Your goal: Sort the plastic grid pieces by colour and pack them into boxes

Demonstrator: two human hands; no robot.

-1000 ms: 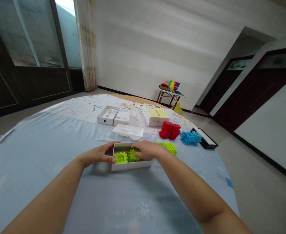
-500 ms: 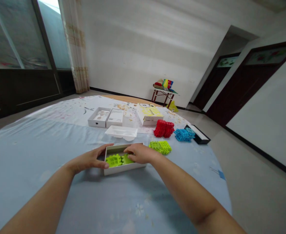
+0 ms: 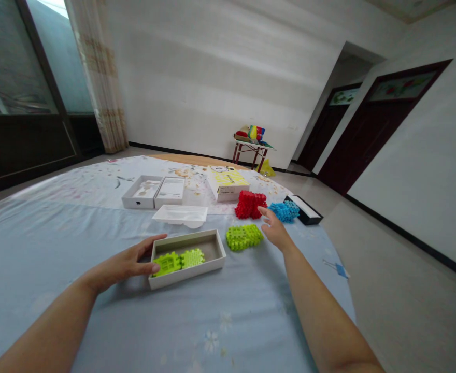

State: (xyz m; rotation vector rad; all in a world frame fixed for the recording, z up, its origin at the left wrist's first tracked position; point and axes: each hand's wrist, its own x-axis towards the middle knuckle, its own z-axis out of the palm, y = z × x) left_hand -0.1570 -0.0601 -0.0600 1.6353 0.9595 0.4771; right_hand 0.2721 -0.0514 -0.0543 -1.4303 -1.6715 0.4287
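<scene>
My left hand (image 3: pixel 129 264) grips the left end of an open white box (image 3: pixel 189 275), thumb over the near corner and fingers along the far side. Inside the box, two lime-green notched building pieces (image 3: pixel 192 257) lie side by side at the left; bare bottom shows at the right. My right hand (image 3: pixel 275 230) is open, fingers stretched forward, with nothing visible in it. It hovers by the right end of a stack of green pieces (image 3: pixel 242 237). Just past its fingertips stand red pieces (image 3: pixel 246 204), with blue pieces (image 3: pixel 284 211) to their right.
Behind the box lies a white plastic tray (image 3: pixel 179 215). Farther back are a two-part white box (image 3: pixel 138 201) and a yellow-and-white carton (image 3: pixel 228 191). A black box (image 3: pixel 311 217) with a white inside sits near the table's right edge. A small side table (image 3: pixel 253 145) stands by the wall.
My right hand has left the white box and moved right, past the green stack, with fingers now stretched out. My left hand stays on the box. The view has shifted slightly.
</scene>
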